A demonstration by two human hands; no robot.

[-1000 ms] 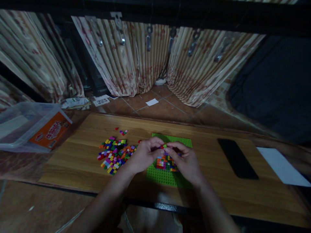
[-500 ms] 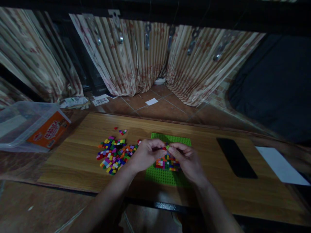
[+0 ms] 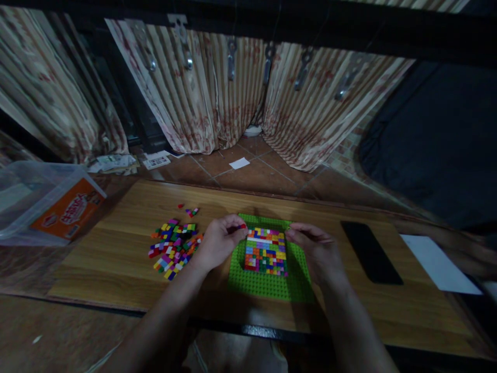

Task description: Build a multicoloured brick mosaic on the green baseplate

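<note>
A green studded baseplate (image 3: 267,290) lies on the wooden board, with a block of many-coloured toy bricks (image 3: 266,251) built up in its middle. Over the plate's left edge, my left hand (image 3: 219,241) pinches a small red brick (image 3: 243,226) between thumb and fingertips. On the other side, my right hand (image 3: 316,248) is closed in a pinch above the plate's right edge. A small greenish piece (image 3: 289,228) shows at its fingertips, likely a brick, though it is barely visible. A loose heap of mixed bricks (image 3: 176,243) lies left of my left hand.
At the far left stands a clear plastic bin (image 3: 34,202) with an orange label. A black flat slab (image 3: 371,253) and a white sheet (image 3: 440,264) lie to the right. Several small bricks (image 3: 191,212) sit behind the heap. Striped curtains (image 3: 209,93) hang beyond.
My hands were together over the middle of the brick block, with red and green pieces between them. Now they have moved apart to either side, uncovering the block.
</note>
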